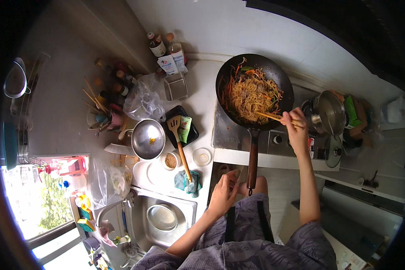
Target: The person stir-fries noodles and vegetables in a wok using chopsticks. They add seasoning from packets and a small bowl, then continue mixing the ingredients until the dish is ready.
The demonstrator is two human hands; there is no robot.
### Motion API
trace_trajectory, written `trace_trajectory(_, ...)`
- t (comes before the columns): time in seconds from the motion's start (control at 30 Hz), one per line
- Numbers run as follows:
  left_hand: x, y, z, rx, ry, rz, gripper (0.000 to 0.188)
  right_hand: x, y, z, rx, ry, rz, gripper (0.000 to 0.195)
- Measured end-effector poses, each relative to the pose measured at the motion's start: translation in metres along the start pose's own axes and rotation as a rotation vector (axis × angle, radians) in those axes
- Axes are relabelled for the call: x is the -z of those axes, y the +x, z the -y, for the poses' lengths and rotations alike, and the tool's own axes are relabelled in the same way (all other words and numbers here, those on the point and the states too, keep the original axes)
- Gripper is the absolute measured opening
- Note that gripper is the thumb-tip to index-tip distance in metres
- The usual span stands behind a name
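Observation:
My right hand (295, 126) grips a pair of wooden chopsticks (271, 116), their tips among the noodles in the wok. The noodles (251, 94) are brown and tangled with shredded carrot and bits of green vegetable. They lie in a black wok (280, 72) on the stove, its dark wooden handle (253, 158) pointing toward me. My left hand (224, 190) hovers left of that handle, apart from it, fingers loosely bent and spread; I see nothing held in it. On the counter to the left, a slotted wooden turner (179, 145) rests across a black tray (191, 133) and a striped cloth (185, 180).
Right of the wok stands a steel pot (329, 109), with a glass lid (333, 152) near the stove's edge. Leftward are a steel bowl (145, 145), a jar of brown powder (170, 160), sauce bottles (157, 45) and a sink (185, 233) holding a round metal pan (162, 217).

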State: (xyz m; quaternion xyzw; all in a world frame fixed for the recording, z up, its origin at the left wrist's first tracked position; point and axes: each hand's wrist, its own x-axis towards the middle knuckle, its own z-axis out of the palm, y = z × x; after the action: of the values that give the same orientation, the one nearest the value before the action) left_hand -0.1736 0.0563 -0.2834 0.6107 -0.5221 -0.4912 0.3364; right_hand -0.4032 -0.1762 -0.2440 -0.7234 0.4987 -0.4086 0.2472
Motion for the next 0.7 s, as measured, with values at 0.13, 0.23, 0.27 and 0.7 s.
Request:
trace_trajectory(0.13,0.002,-0.01,0.002,0.108,-0.098,0.068,0.04,-0.01,0.004,-0.002,-0.087,0.096,-0.075,0.028)
trace_trajectory(0.23,-0.005,-0.004,0.003,0.134,-0.174,0.133,0.037,-0.021,0.009,-0.006,-0.193,0.002,0.113,0.017)
trace_trajectory(0.27,-0.009,-0.001,0.004,0.143,-0.192,0.149,0.036,-0.027,0.007,-0.014,-0.16,0.021,0.107,0.014)
trace_trajectory(0.7,-0.066,0.047,0.003,0.301,-0.649,0.261,0.034,-0.094,0.045,-0.039,-0.235,0.267,-0.099,0.028)
